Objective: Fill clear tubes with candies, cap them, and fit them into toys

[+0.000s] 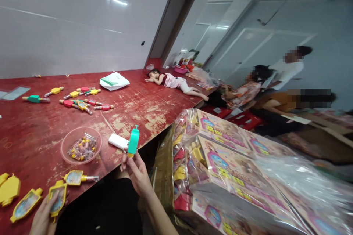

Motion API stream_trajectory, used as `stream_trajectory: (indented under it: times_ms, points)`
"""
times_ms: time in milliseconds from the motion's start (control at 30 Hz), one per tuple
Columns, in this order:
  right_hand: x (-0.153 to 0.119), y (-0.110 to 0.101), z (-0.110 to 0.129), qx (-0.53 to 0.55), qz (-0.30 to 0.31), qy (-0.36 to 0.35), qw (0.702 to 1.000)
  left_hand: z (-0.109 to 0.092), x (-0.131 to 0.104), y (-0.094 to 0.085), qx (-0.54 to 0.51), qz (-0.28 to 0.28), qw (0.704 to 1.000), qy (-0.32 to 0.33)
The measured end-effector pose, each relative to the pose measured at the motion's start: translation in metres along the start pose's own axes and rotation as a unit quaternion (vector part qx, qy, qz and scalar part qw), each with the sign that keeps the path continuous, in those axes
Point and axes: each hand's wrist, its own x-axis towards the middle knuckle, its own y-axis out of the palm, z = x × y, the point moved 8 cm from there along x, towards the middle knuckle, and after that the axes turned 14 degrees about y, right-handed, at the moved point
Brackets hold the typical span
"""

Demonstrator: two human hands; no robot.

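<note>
My right hand (138, 174) is closed around the lower end of a teal plastic toy piece (134, 141), held upright above the table's front edge. A small yellow part shows at its base, in my fingertips. At lower left, my left hand (44, 214) grips a yellow toy frame (59, 199) with a clear, patterned window. Near it lie another yellow windowed toy (74, 178) with a clear tube, a loose yellow frame (26, 204) and a plain yellow piece (10, 190). A pink basket (66, 155) behind them contains several small clear tubes with yellow ends.
Behind the teal piece lies a white device (118, 141). Assembled toys (72, 103) and a white bag (114, 81) rest on the red table (132, 117). A person (173, 82) lies farther back. Plastic-wrapped boxes (220, 147) stand close on my right; several people are beyond.
</note>
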Motion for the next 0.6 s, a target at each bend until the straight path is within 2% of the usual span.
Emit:
stream_trajectory:
  times_ms: [67, 167, 233, 300, 433, 600]
  points:
    - [0.000, -0.004, -0.007, 0.009, 0.001, 0.010, 1.000, 0.010, -0.005, 0.014, -0.015, 0.007, 0.999, -0.042]
    - [0.001, -0.007, -0.017, -0.011, 0.002, 0.025, 1.000, 0.021, -0.021, 0.049, -0.055, 0.047, 0.990, -0.120]
    - [0.001, -0.008, -0.022, -0.031, 0.004, 0.035, 0.999, 0.024, -0.027, 0.070, -0.082, 0.064, 0.985, -0.135]
    - [0.001, -0.010, -0.026, -0.040, 0.005, 0.040, 0.998, 0.025, -0.023, 0.081, -0.090, 0.072, 0.986, -0.118]
    - [0.001, -0.017, -0.028, -0.039, 0.000, 0.039, 0.998, 0.024, 0.002, 0.081, -0.077, 0.063, 0.993, -0.070]
    - [0.010, -0.040, -0.044, -0.018, -0.029, 0.049, 0.998, -0.002, 0.044, 0.063, -0.059, 0.049, 0.997, 0.024]
